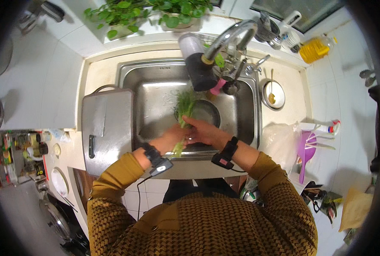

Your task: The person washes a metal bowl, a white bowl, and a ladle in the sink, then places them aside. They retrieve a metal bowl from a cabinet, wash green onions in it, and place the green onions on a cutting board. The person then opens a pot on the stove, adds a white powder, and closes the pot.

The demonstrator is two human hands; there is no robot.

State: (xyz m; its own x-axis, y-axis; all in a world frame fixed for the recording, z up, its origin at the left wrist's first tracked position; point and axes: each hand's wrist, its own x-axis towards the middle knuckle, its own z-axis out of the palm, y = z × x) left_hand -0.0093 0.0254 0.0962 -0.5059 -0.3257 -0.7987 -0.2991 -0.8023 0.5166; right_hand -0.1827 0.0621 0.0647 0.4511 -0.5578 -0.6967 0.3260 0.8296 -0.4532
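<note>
A bunch of leafy green herbs [186, 101] stands between my hands over the front part of the stainless steel sink [154, 96], its pale stems pointing towards me. My left hand [172, 136] is closed round the stems. Against the bunch from the other side lies my right hand [206, 129], its thumb along the greens and its fingers meeting the left ones; the fingertips are partly hidden. Beneath the hands a dark round pan or bowl [210, 112] rests in the sink. The chrome faucet [223, 38] with its black-ended spout arches above.
A metal cutting board [117, 128] with a black-handled knife [91, 146] lies left of the sink. To the right are a white bowl [281, 92] with a spoon, a clear plastic bag [279, 140] and a purple scoop-like utensil [307, 148]. Potted plants [122, 16] and an oil bottle [315, 49] stand behind.
</note>
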